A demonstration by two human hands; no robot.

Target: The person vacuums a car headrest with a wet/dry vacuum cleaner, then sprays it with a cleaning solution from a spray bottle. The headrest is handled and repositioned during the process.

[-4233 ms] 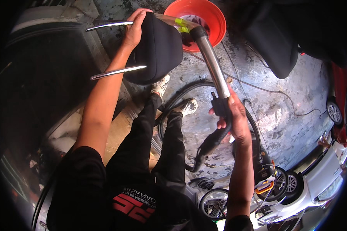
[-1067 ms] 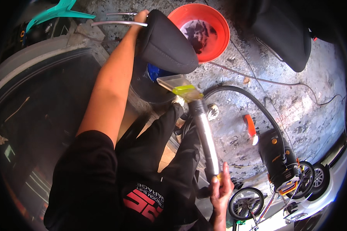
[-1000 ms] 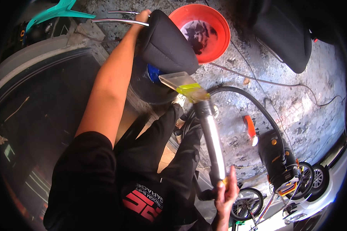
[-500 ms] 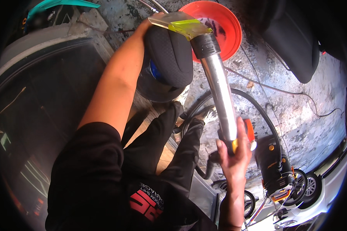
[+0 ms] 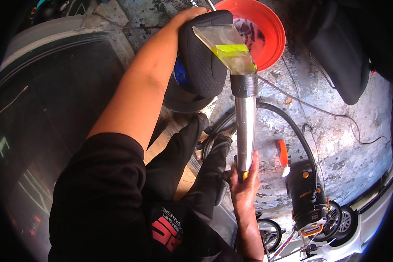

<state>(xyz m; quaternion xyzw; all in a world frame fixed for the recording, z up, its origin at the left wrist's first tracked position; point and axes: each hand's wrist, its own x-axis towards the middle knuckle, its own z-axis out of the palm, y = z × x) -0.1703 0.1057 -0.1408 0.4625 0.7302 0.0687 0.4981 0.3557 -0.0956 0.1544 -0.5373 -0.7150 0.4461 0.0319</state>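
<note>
My left hand (image 5: 191, 15) grips the far end of a black headrest (image 5: 201, 65) with textured fabric; its fingers are mostly hidden behind it. A metal post (image 5: 211, 4) sticks out beyond that end. In my right hand (image 5: 244, 187) is the lower end of a shiny vacuum wand (image 5: 246, 126). The wand's clear, flat nozzle (image 5: 231, 46), banded with yellow-green tape, lies over the headrest's right side; whether it presses on the fabric I cannot tell. Below the headrest stands a dark bucket (image 5: 183, 105), partly covered.
A red basin (image 5: 273, 39) with murky liquid sits behind the nozzle. On the stained floor are a black hose (image 5: 292, 122), a vacuum machine (image 5: 308, 196) and an orange-and-white bottle (image 5: 283, 157). A black seat part (image 5: 340, 56) is at right, a dark glass panel (image 5: 61, 118) at left.
The wand has swung more upright, and its nozzle has come nearer along the headrest. My right hand has moved left and down. The headrest has shifted slightly right in my left hand.
</note>
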